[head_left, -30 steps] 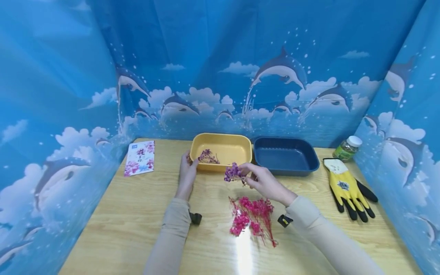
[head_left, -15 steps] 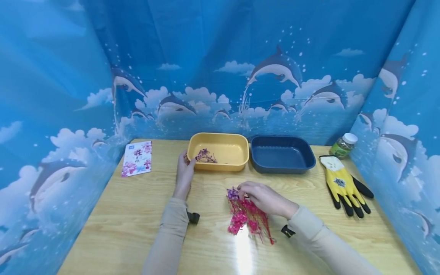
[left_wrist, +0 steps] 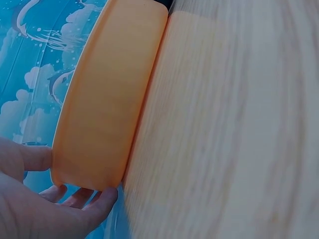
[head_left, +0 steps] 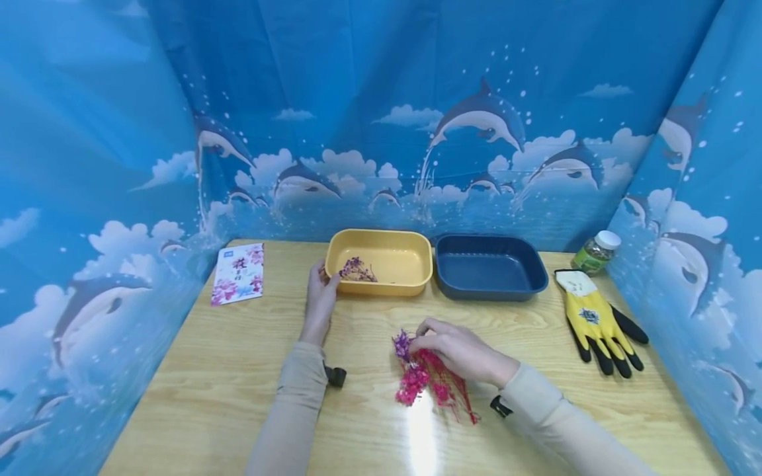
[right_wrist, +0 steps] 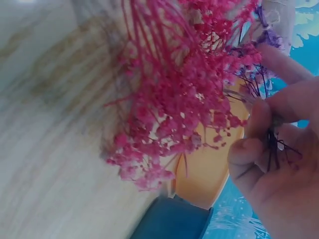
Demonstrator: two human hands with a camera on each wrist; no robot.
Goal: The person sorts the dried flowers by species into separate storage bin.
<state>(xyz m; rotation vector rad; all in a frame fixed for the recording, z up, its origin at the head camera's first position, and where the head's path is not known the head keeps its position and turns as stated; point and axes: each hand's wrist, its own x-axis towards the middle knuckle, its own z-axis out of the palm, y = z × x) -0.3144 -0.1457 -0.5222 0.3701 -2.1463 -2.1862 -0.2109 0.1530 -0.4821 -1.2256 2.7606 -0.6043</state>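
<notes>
My left hand (head_left: 319, 304) grips the left end of a yellow plastic basin (head_left: 400, 264), thumb by the rim and fingers against the outer wall, as the left wrist view shows. Inside the basin, near its left side, lies a sprig of dried purple flowers (head_left: 356, 270). A second bunch of purple flowers (head_left: 402, 345) is pinched by its thin dark stems in my right hand (head_left: 461, 352). That hand is over a bunch of dried pink flowers (head_left: 412, 385) on the table; purple and pink overlap, and whether they touch I cannot tell. In the right wrist view, pink flowers (right_wrist: 169, 114) fill the middle.
A dark blue basin (head_left: 491, 291) stands right beside the yellow one. To its right are a yellow and black work glove (head_left: 589, 316) and a white-lidded jar (head_left: 595, 253). A flower-printed packet (head_left: 238, 274) lies at the back left. Dolphin-printed sheets enclose the table.
My right hand has brought the purple flowers from beside the yellow basin's front wall down and towards me, over the pink bunch. The left hand has stayed on the basin.
</notes>
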